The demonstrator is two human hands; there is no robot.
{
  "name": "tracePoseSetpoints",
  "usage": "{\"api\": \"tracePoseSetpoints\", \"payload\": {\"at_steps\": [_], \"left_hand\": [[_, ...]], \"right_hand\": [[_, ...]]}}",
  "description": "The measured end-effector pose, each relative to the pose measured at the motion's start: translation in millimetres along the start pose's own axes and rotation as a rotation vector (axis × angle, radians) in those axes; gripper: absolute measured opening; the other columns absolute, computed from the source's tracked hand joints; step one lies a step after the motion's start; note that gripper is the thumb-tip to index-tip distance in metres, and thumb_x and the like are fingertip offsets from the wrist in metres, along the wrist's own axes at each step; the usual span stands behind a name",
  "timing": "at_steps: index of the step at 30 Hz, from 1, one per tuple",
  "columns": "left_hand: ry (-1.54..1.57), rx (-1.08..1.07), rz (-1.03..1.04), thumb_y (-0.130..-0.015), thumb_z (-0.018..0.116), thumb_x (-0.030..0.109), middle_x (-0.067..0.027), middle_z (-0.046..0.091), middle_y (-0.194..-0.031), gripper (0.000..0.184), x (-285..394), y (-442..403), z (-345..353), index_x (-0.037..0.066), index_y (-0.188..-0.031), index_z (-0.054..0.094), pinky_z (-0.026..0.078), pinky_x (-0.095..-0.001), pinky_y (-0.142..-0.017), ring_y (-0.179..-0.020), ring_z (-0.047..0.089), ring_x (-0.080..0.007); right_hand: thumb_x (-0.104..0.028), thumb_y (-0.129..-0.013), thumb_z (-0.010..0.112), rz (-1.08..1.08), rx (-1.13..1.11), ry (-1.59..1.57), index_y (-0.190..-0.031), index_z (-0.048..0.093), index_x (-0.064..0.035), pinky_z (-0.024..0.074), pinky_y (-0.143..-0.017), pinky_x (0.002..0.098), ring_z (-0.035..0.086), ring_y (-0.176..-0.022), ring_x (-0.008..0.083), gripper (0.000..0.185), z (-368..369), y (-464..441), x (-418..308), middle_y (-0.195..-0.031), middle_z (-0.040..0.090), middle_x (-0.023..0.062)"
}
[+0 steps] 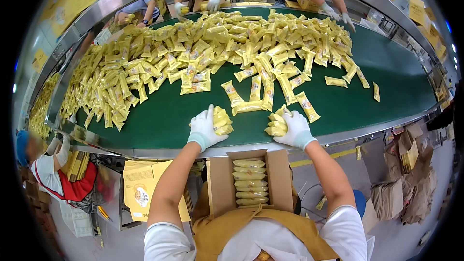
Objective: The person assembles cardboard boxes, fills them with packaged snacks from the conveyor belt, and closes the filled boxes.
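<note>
Both my hands wear white gloves and are over the near edge of the green belt (pixel 338 101). My left hand (pixel 203 128) is closed round a small stack of yellow packets (pixel 222 121). To the right, my right hand (pixel 295 129) grips another stack of yellow packets (pixel 276 122). Beyond them a large heap of yellow packets (pixel 217 38) covers much of the belt. Below my hands, against my body, an open cardboard box (pixel 220 183) holds a column of several yellow packets (pixel 250 176).
Flattened yellow cartons (pixel 140 188) lie left of the box. Across the belt, several people's gloved hands (pixel 214 2) are near the heap. A co-worker in a red apron (pixel 77 179) is at the left. A metal rail (pixel 159 153) edges the belt. Brown paper (pixel 389 198) lies at right.
</note>
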State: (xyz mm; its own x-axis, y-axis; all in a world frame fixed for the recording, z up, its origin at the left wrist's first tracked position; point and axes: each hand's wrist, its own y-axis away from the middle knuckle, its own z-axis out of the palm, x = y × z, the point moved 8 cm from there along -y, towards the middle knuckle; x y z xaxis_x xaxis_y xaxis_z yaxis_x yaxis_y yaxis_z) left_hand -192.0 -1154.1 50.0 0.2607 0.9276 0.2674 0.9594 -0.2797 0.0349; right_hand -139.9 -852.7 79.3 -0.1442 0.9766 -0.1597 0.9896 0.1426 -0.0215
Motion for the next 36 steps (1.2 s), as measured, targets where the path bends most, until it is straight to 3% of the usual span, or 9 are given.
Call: {"api": "tracePoseSetpoints", "payload": {"at_steps": [4,7,10,12,17,21,29,32,36], "left_hand": [[0.893,0.353,-0.011,-0.07,0.087,0.039,-0.0191,0.058,-0.125,0.109,-77,14,19,-0.002,-0.152,0.028,0.051,-0.0373,-0.096,-0.113,0.061,-0.0286],[1.646,0.027,0.152,-0.084,0.077,0.03,-0.0112,0.058,-0.127,0.078,-28,62,-36,0.002,-0.145,0.039,0.053,-0.0339,-0.094,-0.109,0.061,-0.0184],[1.817,-0.257,0.276,-0.08,0.079,0.036,-0.0098,0.054,-0.134,0.095,46,92,-62,0.008,-0.154,0.027,0.049,-0.0356,-0.1,-0.119,0.056,-0.0198],[1.58,-0.371,0.355,-0.072,0.085,0.04,-0.0115,0.05,-0.139,0.113,81,110,-64,0.008,-0.158,0.019,0.043,-0.0371,-0.108,-0.126,0.052,-0.0227],[0.586,-0.035,0.606,-0.062,0.09,0.039,-0.0223,0.051,-0.127,0.122,120,131,-49,-0.008,-0.152,0.022,0.037,-0.0463,-0.11,-0.121,0.051,-0.0376],[0.211,0.171,0.729,-0.067,0.081,0.032,-0.0218,0.053,-0.124,0.099,130,139,-16,-0.007,-0.146,0.035,0.039,-0.0498,-0.105,-0.117,0.051,-0.0392],[-0.208,0.137,0.554,-0.083,0.063,0.021,-0.0164,0.053,-0.12,0.072,140,138,35,0.0,-0.148,0.04,0.037,-0.0475,-0.103,-0.115,0.052,-0.0321],[-0.233,-0.023,0.494,-0.086,0.057,0.019,-0.0168,0.054,-0.12,0.069,141,131,65,0.001,-0.15,0.038,0.037,-0.0464,-0.1,-0.114,0.052,-0.0316],[-0.162,-0.231,0.494,-0.084,0.061,0.026,-0.0189,0.054,-0.125,0.08,126,120,113,0.0,-0.153,0.03,0.038,-0.0457,-0.1,-0.118,0.051,-0.0326]], "right_hand": [[-0.05,-0.063,0.081,-0.177,0.111,-0.115,-0.115,0.063,-0.0077,0.0476,-0.085,0.0454,0.057,-0.099,0.0371,0.069,-87,34,-53,-0.105,0.054,0.0204],[-0.048,-0.066,0.079,-0.427,-0.029,0.012,-0.115,0.063,-0.0086,0.0458,-0.08,0.0472,0.057,-0.097,0.0363,0.065,-106,68,-114,-0.102,0.055,0.0197],[-0.047,-0.068,0.076,-0.62,-0.387,0.446,-0.112,0.065,-0.0083,0.0433,-0.081,0.0467,0.057,-0.099,0.0343,0.06,-45,102,-167,-0.102,0.055,0.0171],[-0.04,-0.072,0.076,-0.671,-0.711,0.393,-0.122,0.065,-0.0111,0.0458,-0.087,0.0473,0.059,-0.107,0.0324,0.059,-4,120,-191,-0.116,0.059,0.0168],[-0.031,-0.086,0.063,-0.661,-0.73,-0.105,-0.147,0.045,-0.0116,0.035,-0.112,0.0458,0.038,-0.142,0.0354,0.067,105,145,-197,-0.159,0.036,0.0139],[-0.025,-0.091,0.058,-0.69,-0.375,-0.195,-0.149,0.042,-0.0102,0.0358,-0.112,0.0467,0.047,-0.135,0.0358,0.063,152,155,-184,-0.147,0.049,0.0172],[-0.022,-0.098,0.049,-0.363,-0.807,-0.056,-0.148,0.046,-0.0169,0.0543,-0.082,0.052,0.068,-0.103,0.0353,0.05,111,169,-181,-0.13,0.063,0.0152],[-0.045,-0.105,0.033,-0.379,-0.755,0.179,-0.136,0.059,-0.0144,0.0516,-0.071,0.0554,0.07,-0.097,0.0311,0.05,145,170,-184,-0.116,0.069,0.0121],[-0.042,-0.105,0.038,-0.406,-0.753,0.204,-0.133,0.063,-0.0183,0.0474,-0.086,0.058,0.067,-0.107,0.0293,0.045,189,159,-202,-0.122,0.069,0.0097]]}}
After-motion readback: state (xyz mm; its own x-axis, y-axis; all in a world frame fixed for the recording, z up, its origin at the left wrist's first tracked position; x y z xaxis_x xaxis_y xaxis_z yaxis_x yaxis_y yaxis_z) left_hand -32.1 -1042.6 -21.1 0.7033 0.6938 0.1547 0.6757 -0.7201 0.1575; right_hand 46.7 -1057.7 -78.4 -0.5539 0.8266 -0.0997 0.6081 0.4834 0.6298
